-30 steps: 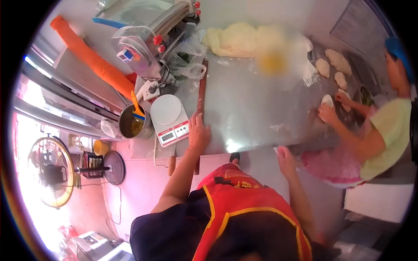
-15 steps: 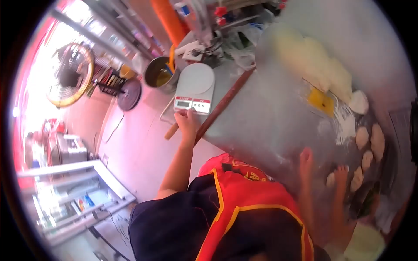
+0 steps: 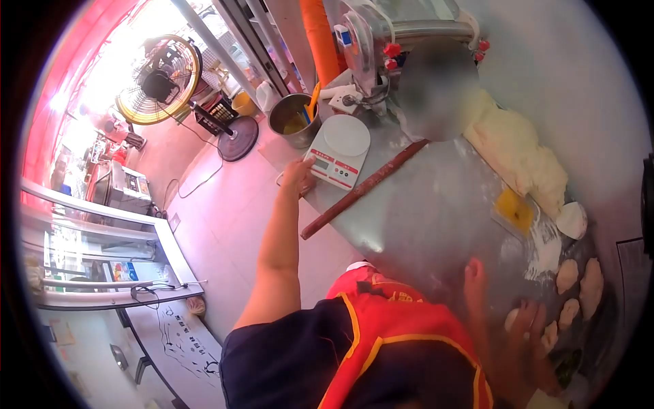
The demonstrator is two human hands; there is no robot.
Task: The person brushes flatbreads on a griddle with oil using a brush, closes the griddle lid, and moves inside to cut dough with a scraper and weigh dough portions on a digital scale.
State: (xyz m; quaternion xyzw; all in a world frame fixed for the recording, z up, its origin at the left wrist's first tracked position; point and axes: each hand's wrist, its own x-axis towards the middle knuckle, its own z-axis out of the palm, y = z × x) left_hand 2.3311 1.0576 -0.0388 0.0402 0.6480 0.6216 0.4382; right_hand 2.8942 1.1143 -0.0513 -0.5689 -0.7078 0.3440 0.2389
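Steel worktop (image 3: 415, 198) runs across mid-view, standing fan (image 3: 158, 85) on the floor off to upper L. My L hand (image 3: 298, 176) is at the white scale's near L corner, fingers bent; can't tell if they grip anything. White scale (image 3: 346, 138) sits near the worktop edge, btwn a metal pot (image 3: 304, 140) and a brown rod (image 3: 364, 189), whose near end overhangs. My R hand (image 3: 475, 276) is blurry, over the worktop's near side; can't tell how wide its grip is. Co-worker's hands (image 3: 528, 320) are beside it, nr small dough pcs (image 3: 567, 276).
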